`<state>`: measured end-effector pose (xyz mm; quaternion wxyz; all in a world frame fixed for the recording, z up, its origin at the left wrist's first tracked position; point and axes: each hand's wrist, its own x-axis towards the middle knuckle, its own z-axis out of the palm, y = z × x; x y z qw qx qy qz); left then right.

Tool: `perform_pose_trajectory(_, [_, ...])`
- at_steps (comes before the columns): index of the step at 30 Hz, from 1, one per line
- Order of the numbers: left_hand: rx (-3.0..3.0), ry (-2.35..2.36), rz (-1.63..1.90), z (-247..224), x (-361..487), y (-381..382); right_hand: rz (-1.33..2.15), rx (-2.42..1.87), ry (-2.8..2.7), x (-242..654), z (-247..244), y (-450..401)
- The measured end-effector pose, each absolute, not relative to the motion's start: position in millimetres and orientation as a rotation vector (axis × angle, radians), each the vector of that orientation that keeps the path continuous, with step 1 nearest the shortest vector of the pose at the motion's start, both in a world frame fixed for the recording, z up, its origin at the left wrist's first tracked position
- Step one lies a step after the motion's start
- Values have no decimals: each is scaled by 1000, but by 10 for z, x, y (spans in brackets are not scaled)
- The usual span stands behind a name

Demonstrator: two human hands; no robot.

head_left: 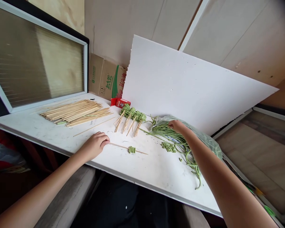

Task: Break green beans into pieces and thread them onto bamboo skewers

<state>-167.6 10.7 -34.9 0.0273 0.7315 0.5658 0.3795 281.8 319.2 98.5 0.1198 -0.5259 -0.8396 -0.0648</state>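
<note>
My left hand is closed on the blunt end of a wooden skewer, near the table's front edge. Threaded along that skewer is a piece of green long bean folded back and forth. Over on the right, my right hand has its fingers pinched at the bunch of long beans, which lies in a clear plastic bag. Whether a bean is between those fingertips is too small to tell. Between the hands, toward the back, several finished skewers of folded beans are stacked.
A large pile of bare skewers covers the left of the white table. One loose skewer lies in front of it. A red box, a cardboard box and a leaning white board stand behind. A small bean bundle lies right.
</note>
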Motion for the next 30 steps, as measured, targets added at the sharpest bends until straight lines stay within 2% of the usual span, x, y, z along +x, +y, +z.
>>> perform_pose_trajectory(4, [2258,1739,1164,-365,-1688,114,-171,-1545,-2654,2888,1361,3123])
perform_pose_trajectory(13, [2278,1736,1177,-416,-1719,135,-169,-1355,-2084,3004,2096,3022])
perform_pose_trajectory(23, [2300,1760,1120,-390,-1718,119,-72,-973,-1760,2575,2501,2720])
perform_pose_trajectory(30, [2341,1865,1051,-378,-1692,123,93,-773,-1723,2350,2369,1974])
